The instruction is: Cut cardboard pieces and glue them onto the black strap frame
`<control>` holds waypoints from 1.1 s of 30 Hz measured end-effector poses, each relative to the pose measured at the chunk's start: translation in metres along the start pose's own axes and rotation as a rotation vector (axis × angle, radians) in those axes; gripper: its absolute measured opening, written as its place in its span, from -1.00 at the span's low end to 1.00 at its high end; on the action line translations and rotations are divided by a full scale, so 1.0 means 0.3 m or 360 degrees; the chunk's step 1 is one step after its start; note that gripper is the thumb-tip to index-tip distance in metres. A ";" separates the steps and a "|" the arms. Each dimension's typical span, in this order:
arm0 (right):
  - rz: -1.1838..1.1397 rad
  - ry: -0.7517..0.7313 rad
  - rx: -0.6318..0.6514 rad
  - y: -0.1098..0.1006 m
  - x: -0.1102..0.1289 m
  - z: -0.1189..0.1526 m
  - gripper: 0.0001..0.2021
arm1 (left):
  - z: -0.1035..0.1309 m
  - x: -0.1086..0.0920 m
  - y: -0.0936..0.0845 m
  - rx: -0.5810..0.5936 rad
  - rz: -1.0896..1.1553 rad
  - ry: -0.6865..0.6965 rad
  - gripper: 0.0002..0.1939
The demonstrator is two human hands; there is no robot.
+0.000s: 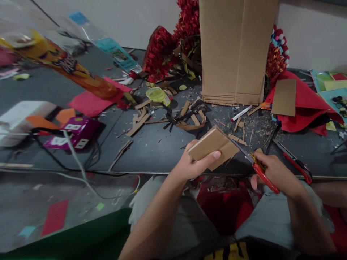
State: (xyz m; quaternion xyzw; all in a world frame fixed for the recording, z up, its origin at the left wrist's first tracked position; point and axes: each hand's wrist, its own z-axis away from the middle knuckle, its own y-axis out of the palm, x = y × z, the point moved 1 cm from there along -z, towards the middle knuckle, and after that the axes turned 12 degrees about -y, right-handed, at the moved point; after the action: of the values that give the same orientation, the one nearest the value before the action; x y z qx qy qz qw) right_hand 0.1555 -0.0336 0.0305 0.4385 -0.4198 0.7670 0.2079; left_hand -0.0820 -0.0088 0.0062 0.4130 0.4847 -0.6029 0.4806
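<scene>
My left hand (pixel 196 162) grips a stack of cardboard pieces (pixel 207 143) over the table's front edge, thumb on top and fingers underneath. A looser cardboard flap juts from the stack's right side. In my right hand (pixel 271 169) is a pair of red-handled scissors (pixel 264 177), held by the handles. Their blades point up and left and reach the right edge of the cardboard. Whether the blades are fully closed is hard to make out. Cardboard scraps lie on the table just behind both hands.
A tall cardboard panel (pixel 233 54) stands at the back. Red-handled cutters (pixel 296 164) lie right of my right hand. A marker (pixel 241 113), yellow tub (pixel 158 95), orange bottle (pixel 76 72), blue-capped bottle (pixel 114 50), purple box (pixel 77 131) and cables surround the work area.
</scene>
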 end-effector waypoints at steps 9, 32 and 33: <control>0.0007 -0.0012 0.0078 0.007 0.011 0.003 -0.73 | 0.002 -0.029 0.024 0.0336 -0.0132 0.0260 -0.56; 0.0276 -0.0089 -0.0246 0.012 -0.004 -0.016 -0.81 | 0.007 -0.024 0.028 0.0290 -0.0128 0.0345 -0.53; 0.0223 -0.0097 -0.0200 0.013 -0.003 -0.017 -0.82 | 0.007 -0.024 0.029 0.0289 -0.0125 0.0340 -0.53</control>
State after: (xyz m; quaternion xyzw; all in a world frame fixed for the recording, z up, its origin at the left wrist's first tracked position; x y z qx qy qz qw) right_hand 0.1509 -0.0316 0.0266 0.4171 -0.5029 0.7382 0.1679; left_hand -0.0720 -0.0102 0.0120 0.4973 0.4923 -0.6152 0.3631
